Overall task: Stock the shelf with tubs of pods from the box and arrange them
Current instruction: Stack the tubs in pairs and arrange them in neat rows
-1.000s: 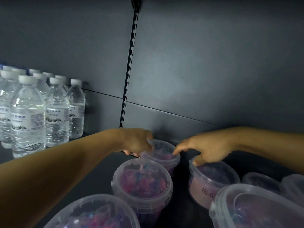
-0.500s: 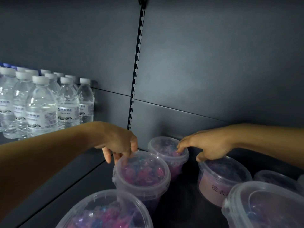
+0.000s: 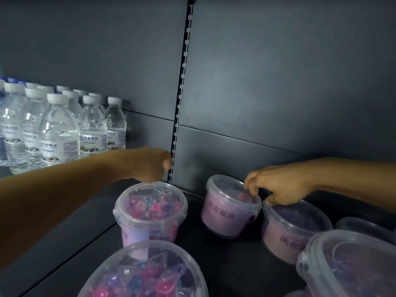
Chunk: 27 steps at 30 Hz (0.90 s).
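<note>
Several clear tubs of pink and blue pods stand on the dark shelf. My right hand pinches the near right rim of the back tub, which stands by the back wall with its lilac label facing me. My left hand hovers with curled fingers just over the far rim of the middle tub; its fingertips are hidden, so contact is unclear. Another tub sits right under my right wrist. Two nearer tubs fill the bottom of the view.
Several water bottles with white caps stand in rows on the left part of the shelf. A slotted upright runs down the grey back wall. One more tub shows at the far right edge.
My left hand left the back tub and came to the middle tub. The back tub now stands further right of the middle tub, its label turned toward me.
</note>
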### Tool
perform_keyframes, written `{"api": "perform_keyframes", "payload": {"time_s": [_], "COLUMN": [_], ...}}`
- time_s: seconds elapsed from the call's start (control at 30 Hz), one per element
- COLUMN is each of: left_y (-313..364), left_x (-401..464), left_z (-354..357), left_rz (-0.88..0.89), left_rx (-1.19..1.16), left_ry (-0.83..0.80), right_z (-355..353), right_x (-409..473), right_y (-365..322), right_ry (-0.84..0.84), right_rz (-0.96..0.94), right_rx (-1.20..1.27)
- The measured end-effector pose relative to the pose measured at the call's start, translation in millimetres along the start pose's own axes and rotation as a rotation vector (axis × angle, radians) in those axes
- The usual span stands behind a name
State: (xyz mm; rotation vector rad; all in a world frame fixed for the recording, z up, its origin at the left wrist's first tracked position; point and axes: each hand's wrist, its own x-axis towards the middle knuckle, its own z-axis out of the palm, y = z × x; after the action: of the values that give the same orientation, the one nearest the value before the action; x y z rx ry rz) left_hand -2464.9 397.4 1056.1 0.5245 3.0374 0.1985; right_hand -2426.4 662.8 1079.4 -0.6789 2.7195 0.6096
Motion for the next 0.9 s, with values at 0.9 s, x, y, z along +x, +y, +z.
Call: {"api": "perform_keyframes", "payload": {"time_s": [0.9], "left_y": [75.8], "left_x": [28.4], "left_z": [33.7], "left_rz": [0.39], "left_rx": [0.186], "left_ry": [0.073], "right_z": [-5.5], "right_x": [-29.8], "right_y": [-7.7], "right_ry": [0.092], "right_rz": [0.073], "right_rx": [0.115]}}
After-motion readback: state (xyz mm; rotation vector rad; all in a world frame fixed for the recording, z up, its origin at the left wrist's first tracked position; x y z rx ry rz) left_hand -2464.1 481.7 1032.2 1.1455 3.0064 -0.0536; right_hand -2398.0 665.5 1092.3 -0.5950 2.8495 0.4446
